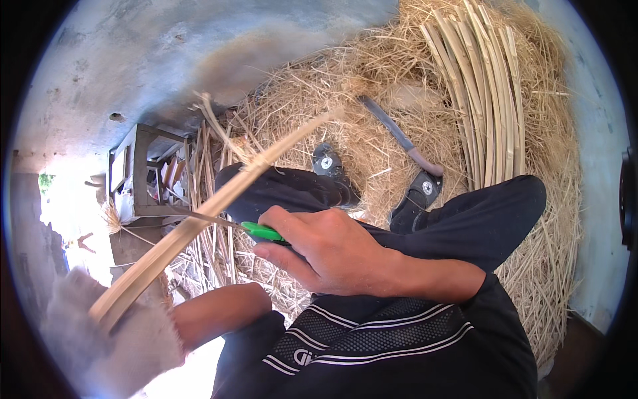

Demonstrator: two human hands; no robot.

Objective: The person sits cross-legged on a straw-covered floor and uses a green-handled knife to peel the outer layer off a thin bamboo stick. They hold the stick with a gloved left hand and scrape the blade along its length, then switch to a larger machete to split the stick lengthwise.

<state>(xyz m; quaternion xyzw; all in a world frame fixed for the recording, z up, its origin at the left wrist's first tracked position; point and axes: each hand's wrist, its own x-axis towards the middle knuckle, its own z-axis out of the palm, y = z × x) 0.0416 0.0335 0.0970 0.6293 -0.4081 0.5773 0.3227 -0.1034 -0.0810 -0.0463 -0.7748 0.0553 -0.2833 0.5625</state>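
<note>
A long split bamboo strip point(156, 261) slants up from the lower left toward the middle, with frayed slivers curling off its upper part. Around its lower end my left hand point(109, 342) is closed, covered by a pale grey cloth or glove that hides the fingers. My right hand point(339, 253) grips a knife point(264, 231) by its green handle. The thin blade points left and lies across the strip near its middle. My right forearm crosses in front of my lap.
A machete point(389, 125) lies on a heap of pale shavings point(319, 86) between my feet. Several split strips point(484, 93) lie side by side at the far right. A grey box-like stand point(136, 169) is at the left, beside more loose strips point(218, 193).
</note>
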